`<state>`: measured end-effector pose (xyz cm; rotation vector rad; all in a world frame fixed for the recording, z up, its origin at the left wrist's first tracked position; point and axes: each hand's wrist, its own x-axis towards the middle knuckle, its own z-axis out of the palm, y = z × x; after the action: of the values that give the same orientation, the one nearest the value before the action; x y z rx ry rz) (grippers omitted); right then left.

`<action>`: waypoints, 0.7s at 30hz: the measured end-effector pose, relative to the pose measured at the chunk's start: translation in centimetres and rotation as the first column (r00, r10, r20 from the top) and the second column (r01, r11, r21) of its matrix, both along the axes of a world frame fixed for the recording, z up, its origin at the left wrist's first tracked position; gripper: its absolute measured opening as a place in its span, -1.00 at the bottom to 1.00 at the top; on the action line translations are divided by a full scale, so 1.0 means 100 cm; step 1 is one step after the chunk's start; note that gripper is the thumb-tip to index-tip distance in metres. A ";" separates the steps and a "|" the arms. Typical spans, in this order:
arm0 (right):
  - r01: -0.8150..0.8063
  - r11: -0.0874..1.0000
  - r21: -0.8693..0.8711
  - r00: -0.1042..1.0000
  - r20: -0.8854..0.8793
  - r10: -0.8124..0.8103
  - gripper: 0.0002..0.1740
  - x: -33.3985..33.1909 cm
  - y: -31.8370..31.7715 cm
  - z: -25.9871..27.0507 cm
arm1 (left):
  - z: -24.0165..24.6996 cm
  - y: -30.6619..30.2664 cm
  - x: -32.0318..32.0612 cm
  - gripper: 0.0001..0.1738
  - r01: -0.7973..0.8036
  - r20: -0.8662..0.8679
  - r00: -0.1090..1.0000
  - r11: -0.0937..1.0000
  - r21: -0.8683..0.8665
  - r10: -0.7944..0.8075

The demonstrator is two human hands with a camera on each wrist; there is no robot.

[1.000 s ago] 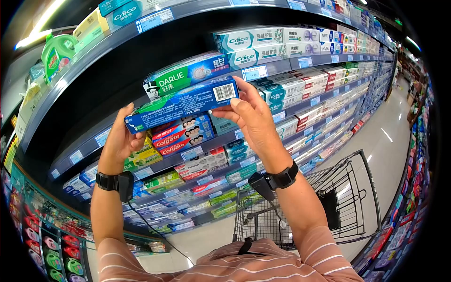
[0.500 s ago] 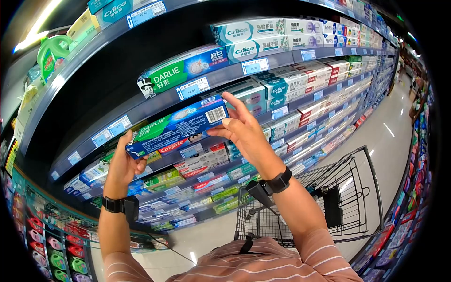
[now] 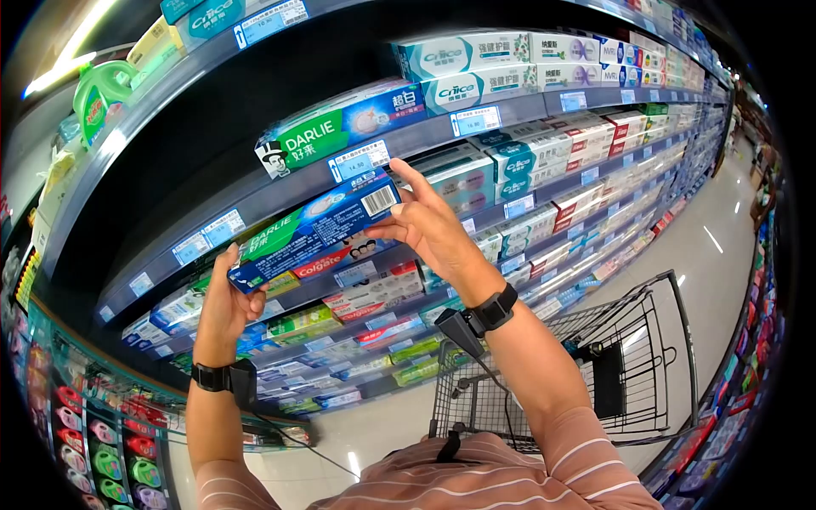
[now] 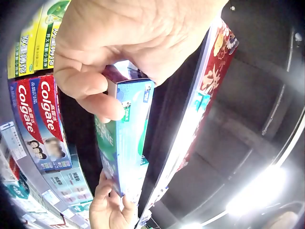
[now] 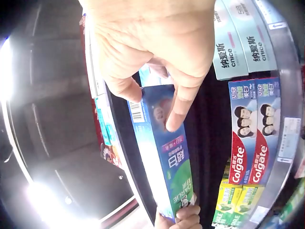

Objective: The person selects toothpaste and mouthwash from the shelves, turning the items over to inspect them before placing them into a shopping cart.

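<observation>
Both hands hold a blue and green Darlie toothpaste box (image 3: 316, 228), one at each end, in front of the shelves. My left hand (image 3: 226, 304) grips its green end between thumb and fingers; in the left wrist view the fingers wrap that end of the toothpaste box (image 4: 128, 124). At the barcode end, my right hand (image 3: 435, 242) pinches the box, and the right wrist view has the thumb by the barcode and a finger along the front of the toothpaste box (image 5: 167, 138). The box tilts up to the right, showing its front and printed side.
Another Darlie box (image 3: 340, 127) lies on the shelf above, over a price tag (image 3: 359, 161). Colgate boxes (image 3: 327, 259) sit behind the held box, Cnice boxes (image 3: 476, 55) farther right. A wire shopping cart (image 3: 629, 374) stands at the right on the tiled floor.
The hands have lowered the toothpaste box from before the upper Darlie box, mostly by half a second ago. Its front face has turned into view, and the right hand has shifted left.
</observation>
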<state>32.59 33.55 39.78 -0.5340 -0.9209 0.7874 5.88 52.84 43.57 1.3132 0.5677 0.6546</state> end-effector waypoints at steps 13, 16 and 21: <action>0.031 0.993 0.114 0.943 -0.333 0.008 -0.48 -0.022 -0.011 0.021 | 0.052 -0.055 0.049 -0.55 0.034 0.039 0.995 0.708 0.705 -0.087; 0.121 0.985 0.122 0.912 -0.405 -0.062 -0.47 -0.022 -0.020 0.026 | 0.080 -0.055 0.057 -0.48 0.232 -0.188 0.973 0.516 0.825 -0.136; 0.160 0.982 0.098 0.918 -0.381 -0.111 -0.42 -0.013 -0.024 0.016 | 0.128 0.000 0.103 -0.42 0.025 -0.006 0.985 -0.108 0.994 0.175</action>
<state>31.30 31.11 41.36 -0.3153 -0.5680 0.6688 16.16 52.82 56.39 2.9037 0.1005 1.2126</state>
